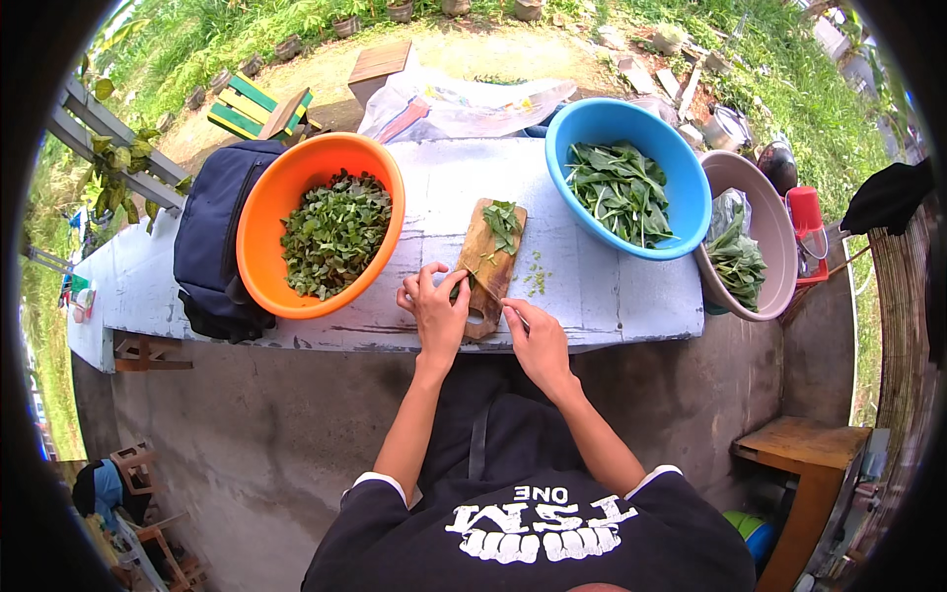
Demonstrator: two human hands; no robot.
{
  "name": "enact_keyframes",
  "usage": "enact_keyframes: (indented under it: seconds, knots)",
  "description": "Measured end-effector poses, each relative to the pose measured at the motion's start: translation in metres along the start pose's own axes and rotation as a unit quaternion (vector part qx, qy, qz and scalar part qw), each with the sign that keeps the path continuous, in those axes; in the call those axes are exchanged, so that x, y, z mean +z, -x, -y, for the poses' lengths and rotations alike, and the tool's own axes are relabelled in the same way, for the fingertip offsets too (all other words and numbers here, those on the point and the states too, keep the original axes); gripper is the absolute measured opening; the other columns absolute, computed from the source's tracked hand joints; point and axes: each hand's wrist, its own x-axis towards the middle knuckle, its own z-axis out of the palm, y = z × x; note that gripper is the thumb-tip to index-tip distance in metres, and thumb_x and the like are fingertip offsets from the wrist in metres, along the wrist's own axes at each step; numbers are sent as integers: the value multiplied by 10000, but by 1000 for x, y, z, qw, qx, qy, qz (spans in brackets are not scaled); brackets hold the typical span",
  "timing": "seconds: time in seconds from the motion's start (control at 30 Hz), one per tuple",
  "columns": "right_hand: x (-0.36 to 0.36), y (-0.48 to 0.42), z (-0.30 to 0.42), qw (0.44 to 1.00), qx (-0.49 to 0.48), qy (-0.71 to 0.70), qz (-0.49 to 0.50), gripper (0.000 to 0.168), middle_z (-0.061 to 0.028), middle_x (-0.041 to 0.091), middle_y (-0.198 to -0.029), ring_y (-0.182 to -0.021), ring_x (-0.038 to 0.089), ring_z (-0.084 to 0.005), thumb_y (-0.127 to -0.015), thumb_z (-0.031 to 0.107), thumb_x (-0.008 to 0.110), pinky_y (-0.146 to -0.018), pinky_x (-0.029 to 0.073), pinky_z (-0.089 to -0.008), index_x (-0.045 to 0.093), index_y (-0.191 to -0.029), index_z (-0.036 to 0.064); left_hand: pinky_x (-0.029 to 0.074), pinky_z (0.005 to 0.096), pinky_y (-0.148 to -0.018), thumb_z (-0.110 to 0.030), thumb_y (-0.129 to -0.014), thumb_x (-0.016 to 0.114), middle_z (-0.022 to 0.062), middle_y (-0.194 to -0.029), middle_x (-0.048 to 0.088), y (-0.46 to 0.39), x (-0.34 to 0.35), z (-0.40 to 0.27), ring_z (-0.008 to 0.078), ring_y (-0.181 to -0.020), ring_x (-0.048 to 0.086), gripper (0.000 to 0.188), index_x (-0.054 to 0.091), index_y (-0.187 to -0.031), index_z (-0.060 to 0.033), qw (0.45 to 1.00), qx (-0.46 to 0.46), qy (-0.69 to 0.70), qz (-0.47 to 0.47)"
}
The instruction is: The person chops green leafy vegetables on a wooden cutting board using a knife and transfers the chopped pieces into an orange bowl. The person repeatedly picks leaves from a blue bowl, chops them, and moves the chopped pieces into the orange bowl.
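Note:
A wooden cutting board [484, 240] lies on the white table before me, its handle hole towards my body. My left hand [438, 303] presses green leaves [456, 286] against the board's left edge, fingers bent. In my right hand [538, 342] is a knife [486, 286], its blade slanting up and left across the board to the leaves. Much of the knife's handle is hidden by my fingers. Cut leaves [503, 224] lie at the board's far end. Small green scraps [536, 274] are scattered on the table to its right.
An orange basin [248, 244] of chopped leaves stands left, against a dark blue backpack [214, 229]. To the right are a blue basin [688, 240] of whole leaves and a mauve basin [777, 259] with leafy bunches. A plastic bag [473, 103] lies beyond the table's far edge.

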Motion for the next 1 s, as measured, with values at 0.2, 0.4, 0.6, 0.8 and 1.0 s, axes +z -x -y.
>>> enact_keyframes:
  seconds: [0.2, 0.4, 0.6, 0.8, 1.0]
  knots:
    - [11, 1, -5, 998, -27, 37, -34, 233, -162, 734, -988, -860, 698, -375, -1015, 253, 622, -744, 535, -439, 726, -1157, 100, 258, 517, -1066, -215, -871, 757, 20, -1197, 589, 1, -1, 2, 258, -1170, 462, 151, 785, -1015, -179, 1000, 0, 0, 8]
    - [17, -13, -7, 996, -51, 60, -42, 212, -116, 709, -894, -786, 691, -371, -1011, 293, 620, -676, 530, -479, 726, -1143, 164, 271, 523, -1068, -217, -882, 744, 38, -1172, 577, 9, -4, -1, 267, -1167, 457, 185, 775, -1059, -175, 1000, 0, -11, 15]
    - [6, -36, -18, 994, -63, 49, -69, 219, -130, 726, -931, -844, 700, -362, -1007, 292, 628, -707, 537, -459, 745, -1121, 147, 299, 496, -1067, -205, -889, 743, 45, -1103, 609, 7, -3, -1, 263, -1134, 498, 199, 790, -1080, -183, 999, -20, 27, 28]
    - [-8, -57, -20, 996, -66, 22, -54, 244, -152, 738, -999, -900, 699, -366, -1012, 272, 620, -760, 537, -447, 742, -1144, 107, 287, 485, -1061, -213, -891, 747, 33, -1083, 599, -2, 4, -5, 254, -1119, 484, 188, 779, -1071, -169, 998, -15, 41, 50]
    - [-2, -35, -11, 997, -54, -36, -43, 266, -183, 729, -1020, -920, 693, -383, -1025, 261, 597, -795, 530, -459, 727, -1163, 74, 271, 501, -1071, -251, -890, 757, 29, -1172, 598, -9, 6, -13, 255, -1179, 459, 206, 783, -1076, -169, 999, -27, 8, 27]
